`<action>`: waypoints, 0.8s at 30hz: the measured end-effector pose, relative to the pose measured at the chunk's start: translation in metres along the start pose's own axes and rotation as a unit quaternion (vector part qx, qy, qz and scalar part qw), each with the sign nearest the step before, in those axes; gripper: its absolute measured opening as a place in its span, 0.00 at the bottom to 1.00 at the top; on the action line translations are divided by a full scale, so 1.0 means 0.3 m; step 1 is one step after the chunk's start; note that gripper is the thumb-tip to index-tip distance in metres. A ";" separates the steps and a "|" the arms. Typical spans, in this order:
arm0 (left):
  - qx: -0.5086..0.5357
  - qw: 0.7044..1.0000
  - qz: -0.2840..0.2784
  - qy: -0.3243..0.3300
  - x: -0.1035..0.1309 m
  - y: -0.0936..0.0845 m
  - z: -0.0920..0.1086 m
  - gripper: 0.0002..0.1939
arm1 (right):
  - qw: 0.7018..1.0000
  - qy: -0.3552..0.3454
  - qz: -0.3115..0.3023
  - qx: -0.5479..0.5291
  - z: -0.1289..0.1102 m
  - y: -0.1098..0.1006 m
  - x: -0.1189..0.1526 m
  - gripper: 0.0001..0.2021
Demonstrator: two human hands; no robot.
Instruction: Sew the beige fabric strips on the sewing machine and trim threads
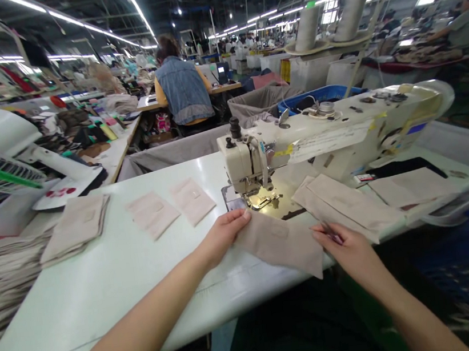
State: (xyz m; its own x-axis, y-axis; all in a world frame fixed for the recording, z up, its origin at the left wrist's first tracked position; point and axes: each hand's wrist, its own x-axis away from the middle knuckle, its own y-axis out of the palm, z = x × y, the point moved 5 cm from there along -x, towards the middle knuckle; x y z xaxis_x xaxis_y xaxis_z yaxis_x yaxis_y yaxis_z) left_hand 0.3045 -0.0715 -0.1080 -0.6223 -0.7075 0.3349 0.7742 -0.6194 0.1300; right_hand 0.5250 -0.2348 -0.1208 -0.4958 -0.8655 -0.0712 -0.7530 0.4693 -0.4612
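Note:
A beige fabric piece (280, 238) with a small tab or flap is stretched between my hands, in front of the sewing machine's needle area (263, 199). My left hand (227, 231) pinches its upper left corner beside the presser foot. My right hand (345, 244) is closed at its right edge, with a small pointed metal tool (332, 233) in the fingers that looks like thread snips. Just right of the needle lie more beige pieces (345, 201). On the table left of the machine rest two single beige pieces (153, 214) (193, 200).
Stacked beige pieces (74, 225) lie at the left, near a larger fabric pile (7, 286) and a white fan (5, 142). The sewing machine (333, 134) spans the right side. Thread cones (308, 27) stand behind it. A co-worker in a denim vest (184, 87) sits ahead.

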 end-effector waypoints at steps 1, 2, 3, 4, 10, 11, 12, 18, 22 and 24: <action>-0.006 1.000 0.010 0.005 -0.011 -0.013 0.003 0.21 | 1.000 0.006 -0.006 -0.013 -0.004 0.006 0.007 0.18; -0.032 0.999 0.025 0.012 -0.024 -0.028 0.009 0.20 | 1.000 0.011 -0.019 -0.023 -0.010 0.016 0.019 0.18; -0.078 0.996 0.042 0.020 -0.039 -0.043 0.017 0.19 | 0.999 0.014 -0.040 -0.031 -0.017 0.033 0.034 0.17; -0.141 0.988 0.058 0.030 -0.054 -0.055 0.026 0.17 | 0.997 0.015 -0.062 -0.038 -0.025 0.053 0.052 0.16; -0.490 0.853 0.130 0.123 -0.128 -0.060 0.084 0.08 | 0.997 -0.036 -0.050 -0.054 -0.072 0.179 0.159 0.10; -0.507 0.842 0.138 0.125 -0.137 -0.058 0.086 0.08 | 0.996 -0.054 -0.042 -0.050 -0.077 0.195 0.171 0.10; -0.516 0.835 0.143 0.123 -0.144 -0.056 0.086 0.07 | 0.996 -0.073 -0.037 -0.044 -0.081 0.208 0.180 0.09; -0.546 0.817 0.152 0.106 -0.174 -0.048 0.096 0.08 | 0.977 -0.207 -0.047 0.016 -0.097 0.222 0.189 0.06; -0.555 0.811 0.158 0.096 -0.187 -0.050 0.097 0.08 | 0.940 -0.317 -0.089 0.090 -0.118 0.226 0.191 0.14; -0.556 0.811 0.155 0.095 -0.195 -0.054 0.096 0.08 | 0.920 -0.350 -0.102 0.144 -0.120 0.233 0.194 0.18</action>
State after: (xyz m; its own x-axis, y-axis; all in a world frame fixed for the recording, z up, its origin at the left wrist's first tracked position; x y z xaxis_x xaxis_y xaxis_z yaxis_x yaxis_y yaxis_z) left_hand 0.3317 -0.0103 -0.1028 -0.5052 -0.8625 0.0271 0.3801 -0.2507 -0.8903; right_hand 0.4280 -0.2461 -0.1253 0.1193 -0.8789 -0.4618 -0.6031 0.3054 -0.7369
